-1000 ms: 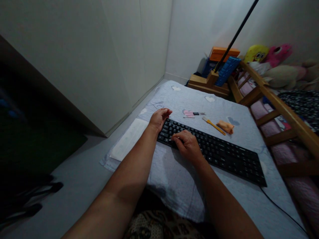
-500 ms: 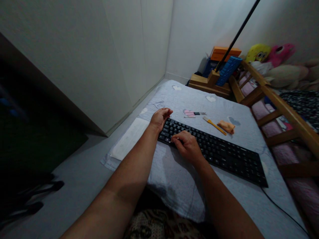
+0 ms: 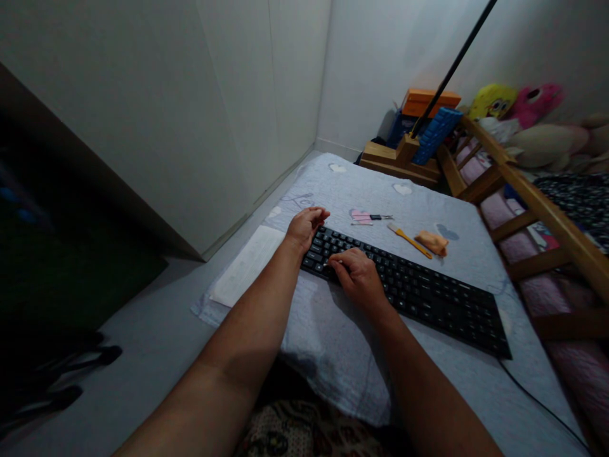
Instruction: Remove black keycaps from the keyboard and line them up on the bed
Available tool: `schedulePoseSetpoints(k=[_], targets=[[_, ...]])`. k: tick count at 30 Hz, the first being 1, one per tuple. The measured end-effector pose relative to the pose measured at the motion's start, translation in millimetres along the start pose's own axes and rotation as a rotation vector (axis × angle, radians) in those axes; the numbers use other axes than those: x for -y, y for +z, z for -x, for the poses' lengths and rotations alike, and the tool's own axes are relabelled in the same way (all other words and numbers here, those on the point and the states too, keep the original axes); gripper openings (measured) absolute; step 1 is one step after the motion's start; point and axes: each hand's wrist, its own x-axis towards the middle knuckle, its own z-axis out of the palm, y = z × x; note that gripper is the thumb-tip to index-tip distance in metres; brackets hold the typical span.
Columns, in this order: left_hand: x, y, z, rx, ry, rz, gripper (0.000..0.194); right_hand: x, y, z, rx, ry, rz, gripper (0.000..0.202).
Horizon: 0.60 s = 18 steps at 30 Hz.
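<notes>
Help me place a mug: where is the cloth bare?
Widest: cloth between the brush and wooden base. Smaller: between the forearms, nearer than the keyboard. Crowded: just beyond the keyboard, by the brush and orange bundle, and towards its left end, by left hand and right hand.

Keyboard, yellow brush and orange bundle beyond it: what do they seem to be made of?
Keyboard: probably hard plastic, dull black, judging by its straight edges and moulded-looking keys.
Yellow brush: likely smooth plastic handle, evenly coloured; the pale bristles' material is unclear.
Orange bundle: apparently soft, matte cloth, given its crumpled folds.
</notes>
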Motion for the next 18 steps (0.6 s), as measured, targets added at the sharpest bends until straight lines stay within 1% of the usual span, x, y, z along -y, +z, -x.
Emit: schedulePoseSetpoints(k=[9, 13, 18], targets=[[-0.9, 0.5, -0.1, -0.006, -0.015, 0.018, 0.006, 2.6, -0.6, 1.7, 0.014, -0.033, -0.003, 0.019], [-0.5, -0.3, -0.6, -0.001, -0.015, 0.013, 0.006, 2.3, 0.3, 2.3, 0.030, -0.016, -0.008, 0.019], [-0.5, -0.7, -0.9, 0.003, -0.009, 0.011, 0.007, 0.8, 0.8, 1.0, 0.008, -0.002, -0.009, 0.020]])
